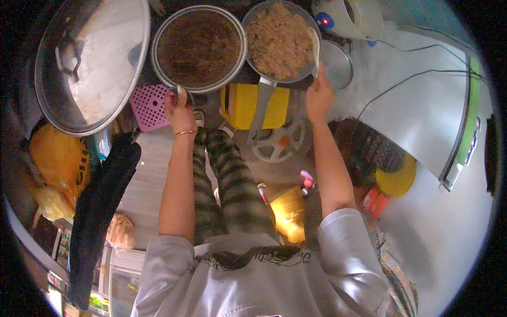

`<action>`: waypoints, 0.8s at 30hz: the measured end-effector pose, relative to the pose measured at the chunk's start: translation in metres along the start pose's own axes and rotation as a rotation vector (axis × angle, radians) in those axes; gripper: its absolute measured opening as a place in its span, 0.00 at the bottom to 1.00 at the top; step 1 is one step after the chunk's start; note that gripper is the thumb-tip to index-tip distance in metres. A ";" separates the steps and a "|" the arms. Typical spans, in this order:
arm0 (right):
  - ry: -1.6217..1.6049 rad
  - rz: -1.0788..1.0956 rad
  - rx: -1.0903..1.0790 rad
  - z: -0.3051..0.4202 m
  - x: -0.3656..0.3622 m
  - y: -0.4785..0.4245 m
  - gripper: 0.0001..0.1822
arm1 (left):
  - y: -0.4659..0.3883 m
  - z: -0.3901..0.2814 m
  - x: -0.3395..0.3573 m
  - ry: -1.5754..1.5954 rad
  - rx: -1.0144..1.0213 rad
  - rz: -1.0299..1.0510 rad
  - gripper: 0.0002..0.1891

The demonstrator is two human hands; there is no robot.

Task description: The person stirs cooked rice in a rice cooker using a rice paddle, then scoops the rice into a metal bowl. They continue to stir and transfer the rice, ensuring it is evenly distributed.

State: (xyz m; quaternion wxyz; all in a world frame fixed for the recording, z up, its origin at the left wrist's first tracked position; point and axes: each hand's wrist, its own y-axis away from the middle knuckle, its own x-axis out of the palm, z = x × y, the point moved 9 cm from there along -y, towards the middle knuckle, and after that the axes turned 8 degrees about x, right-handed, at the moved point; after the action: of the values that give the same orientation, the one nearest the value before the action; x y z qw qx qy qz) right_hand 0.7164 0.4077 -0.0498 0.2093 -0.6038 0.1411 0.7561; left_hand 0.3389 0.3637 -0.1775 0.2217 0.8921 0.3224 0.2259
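Observation:
My left hand [179,109] grips the near handle of a round metal pot [155,53], whose brown contents look dark and coarse. My right hand [320,97] is closed around the handle of a pale spoon or spatula [315,43]. That utensil rests along the right inner side of a frying pan [305,14] full of crumbly light-brown food [279,41], perhaps minced meat. The pan's grey handle [263,105] points toward me, and neither hand touches it. Pot and pan stand side by side, their rims almost meeting.
A wide metal basin [99,51] stands at the left. To the pan's right are a glass lid [336,65] and a white appliance [362,20] with a lit red light. Cables [427,73] cross the white surface. Below are a pink perforated stool [150,105] and a yellow box [273,105].

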 end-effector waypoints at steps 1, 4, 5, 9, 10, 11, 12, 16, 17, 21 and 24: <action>0.042 0.015 0.032 -0.002 0.004 -0.002 0.27 | 0.000 0.000 -0.002 -0.004 0.021 0.005 0.10; 0.106 0.181 0.127 -0.036 0.044 -0.009 0.29 | 0.006 -0.001 0.013 0.029 -0.051 -0.006 0.09; 0.129 0.189 0.113 -0.032 0.045 -0.012 0.30 | 0.009 -0.002 0.015 0.045 -0.095 -0.027 0.09; 0.172 0.252 0.111 -0.030 0.044 -0.021 0.31 | 0.015 0.007 0.024 -0.014 -0.095 0.007 0.08; 0.171 0.276 0.122 -0.032 0.044 -0.022 0.30 | 0.019 0.007 0.029 0.004 -0.082 0.011 0.08; 0.123 0.287 0.174 -0.033 0.042 -0.020 0.30 | 0.021 0.008 0.031 0.023 -0.065 0.012 0.08; 0.074 0.298 0.226 -0.036 0.039 -0.014 0.30 | 0.022 0.008 0.032 0.043 -0.050 0.015 0.08; -0.087 -0.073 0.140 -0.043 0.009 0.014 0.28 | 0.025 0.020 0.031 0.068 -0.154 0.067 0.07; -0.081 -0.137 0.167 -0.042 0.003 0.025 0.28 | 0.025 0.020 0.029 0.055 -0.147 0.085 0.07; -0.247 -0.159 0.351 -0.027 -0.015 0.075 0.25 | 0.041 0.010 0.043 0.097 -0.118 0.097 0.07; -0.368 -0.208 0.413 -0.012 -0.020 0.109 0.23 | 0.053 0.000 0.049 0.112 -0.270 0.117 0.12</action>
State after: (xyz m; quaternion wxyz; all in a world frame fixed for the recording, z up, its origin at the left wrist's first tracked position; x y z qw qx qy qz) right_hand 0.6773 0.3042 -0.0371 0.4263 -0.4122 0.1889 0.7827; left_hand 0.3982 0.3604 -0.1362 0.3079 0.8575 0.2484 0.3289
